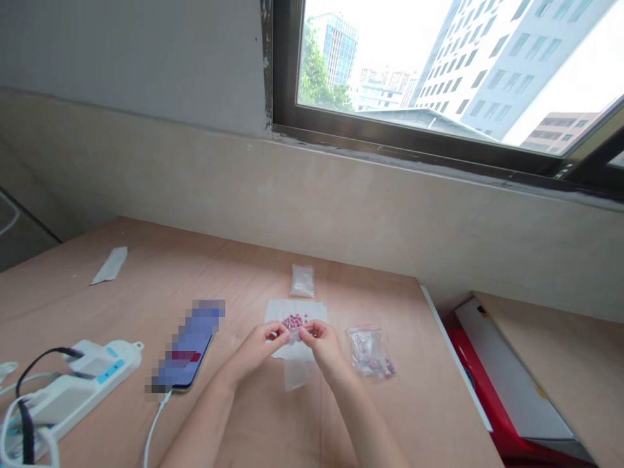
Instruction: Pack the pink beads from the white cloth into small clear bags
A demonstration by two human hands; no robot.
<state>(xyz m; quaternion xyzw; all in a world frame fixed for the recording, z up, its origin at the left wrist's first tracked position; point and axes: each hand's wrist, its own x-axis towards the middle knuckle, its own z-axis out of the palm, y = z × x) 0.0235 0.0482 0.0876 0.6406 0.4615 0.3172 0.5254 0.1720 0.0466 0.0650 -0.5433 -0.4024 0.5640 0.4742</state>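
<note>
A pale wood tabletop (234,266) runs up to a beige-tiled wall (195,182), and above it a dark-framed window (439,136) looks out on tall buildings and a tree. Near the middle of the table, a white sheet (274,309) lies flat with a small heap of pink beads (293,321) on it. Just on the near side of the heap, the left hand (260,342) and the right hand (324,342) hold a small clear bag (298,376) between them, thumb and fingers of each pinching its upper edge while the lower part hangs toward the person; whether its mouth is parted, I cannot tell. Beyond the sheet lies a flat zip bag (303,282); to the right of the right hand, a crinkled bag (369,351) has pink pieces in its lower end. On the left are a phone (188,348) with a white cable (152,426), a white power strip (104,380) with plugs in it, and, farther back, a paper strip (110,266)
</note>
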